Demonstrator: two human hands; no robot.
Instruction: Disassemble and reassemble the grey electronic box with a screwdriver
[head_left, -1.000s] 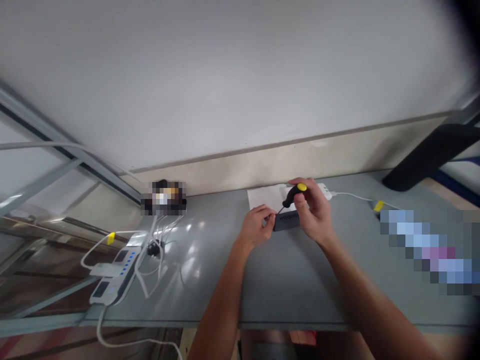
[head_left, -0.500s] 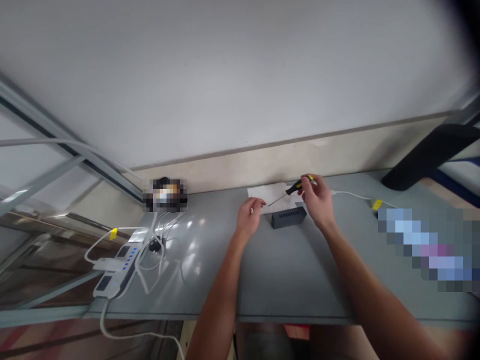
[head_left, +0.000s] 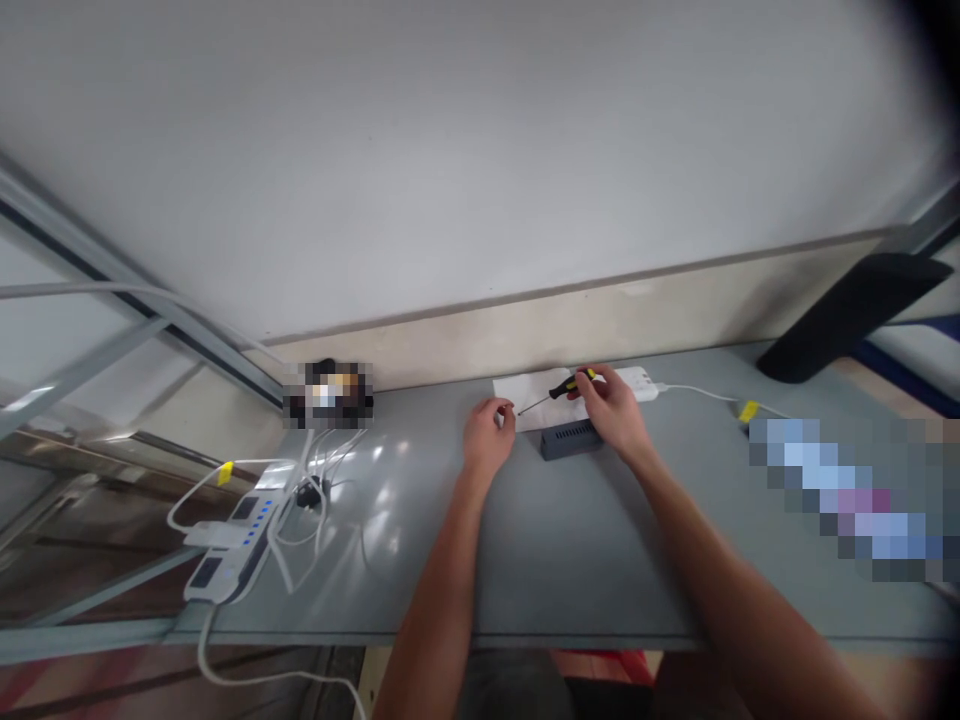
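Fingers of the right hand close around the screwdriver above the dark box on the table, while the left hand pinches something too small to identify beside its tip.

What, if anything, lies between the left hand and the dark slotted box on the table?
Nothing visible. The left hand rests just left of the dark box with only bare table between. The screwdriver in the right hand sits behind that gap, over the white sheet.
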